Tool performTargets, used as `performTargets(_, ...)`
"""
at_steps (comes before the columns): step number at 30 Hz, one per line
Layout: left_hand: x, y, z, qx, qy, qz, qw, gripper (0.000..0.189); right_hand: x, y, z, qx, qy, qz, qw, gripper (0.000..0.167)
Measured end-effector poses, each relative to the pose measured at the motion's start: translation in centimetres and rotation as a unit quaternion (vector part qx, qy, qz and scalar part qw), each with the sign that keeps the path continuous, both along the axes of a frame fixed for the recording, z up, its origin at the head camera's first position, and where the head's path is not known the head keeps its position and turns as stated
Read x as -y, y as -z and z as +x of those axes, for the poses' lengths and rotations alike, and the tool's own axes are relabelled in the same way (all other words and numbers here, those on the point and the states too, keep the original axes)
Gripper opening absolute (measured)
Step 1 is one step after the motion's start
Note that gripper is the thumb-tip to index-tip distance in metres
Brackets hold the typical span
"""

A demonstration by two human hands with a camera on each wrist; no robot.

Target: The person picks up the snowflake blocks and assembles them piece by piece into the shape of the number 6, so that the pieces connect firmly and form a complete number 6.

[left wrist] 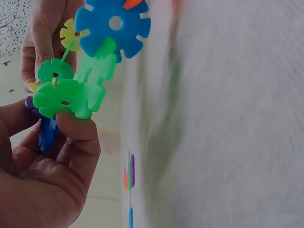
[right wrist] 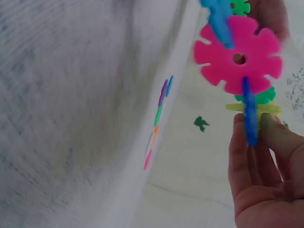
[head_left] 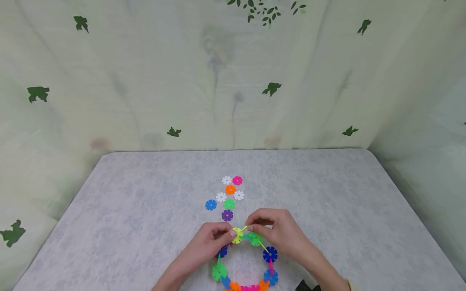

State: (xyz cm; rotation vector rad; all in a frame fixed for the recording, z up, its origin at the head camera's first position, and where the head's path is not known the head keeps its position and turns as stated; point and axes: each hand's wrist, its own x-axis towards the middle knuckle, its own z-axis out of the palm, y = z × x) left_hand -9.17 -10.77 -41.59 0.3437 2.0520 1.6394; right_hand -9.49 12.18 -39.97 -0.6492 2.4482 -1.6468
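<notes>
A ring of linked, notched plastic snowflake discs (head_left: 219, 272) in many colours hangs between my hands. My left hand (head_left: 209, 239) grips it with thumb and fingers at the left edge of a yellow disc (head_left: 238, 237); in the left wrist view the green discs (left wrist: 59, 99) lie right by its thumb. My right hand (head_left: 278, 228) pinches a yellow disc (head_left: 244, 228), seen edge-on, against the first yellow one. To the right of that, a green disc (head_left: 256, 239) and a dark blue disc (head_left: 270, 254) continue the ring. A pink disc (right wrist: 263, 47) shows large in the right wrist view.
Beyond the hands, several loose discs lie on the grey table (head_left: 145, 194): purple (head_left: 227, 215), green (head_left: 229, 204), blue (head_left: 210, 205), orange (head_left: 230, 189), pink (head_left: 237, 180) and white (head_left: 239, 195). A black object (head_left: 306, 286) sits at the near edge by the right forearm.
</notes>
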Motion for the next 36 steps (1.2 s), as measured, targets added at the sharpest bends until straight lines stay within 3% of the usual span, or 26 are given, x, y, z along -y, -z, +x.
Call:
performTargets(6,-0.5,0.1,0.0,0.007,-0.032,0.016,0.9993,0.02,0.4,0.1,0.0,0.005,0.01,0.012,0.9999,0.01)
performTargets(13,-0.8,0.1,0.1,0.023,-0.061,0.026,0.9976,0.02,0.3,0.4,-0.3,0.055,0.018,-0.014,0.9982,0.008)
performTargets(16,-0.7,0.0,0.0,0.022,-0.059,0.02,0.9978,0.022,0.0,0.7,-0.7,0.092,0.005,-0.041,0.9949,0.013)
performTargets(20,-0.2,0.1,-0.1,0.014,-0.033,0.001,0.9994,0.023,-0.5,1.0,-1.8,0.123,-0.029,-0.051,0.9907,0.024)
performTargets(24,0.3,0.3,-0.4,0.007,-0.009,-0.005,0.9999,0.023,-0.6,1.3,-4.0,0.097,-0.073,0.006,0.9926,0.024)
performTargets(27,0.5,0.6,-0.7,0.007,-0.001,0.0,1.0,0.023,-0.1,1.5,-6.2,0.067,-0.114,0.07,0.9887,0.021)
performTargets(32,0.8,1.1,-1.0,0.012,0.007,0.017,0.9998,0.024,1.8,2.0,-9.3,0.024,-0.18,0.151,0.9717,0.019)
performTargets(36,0.9,1.5,-1.2,0.017,0.005,0.032,0.9993,0.024,3.3,2.5,-10.5,-0.015,-0.23,0.217,0.9485,0.024)
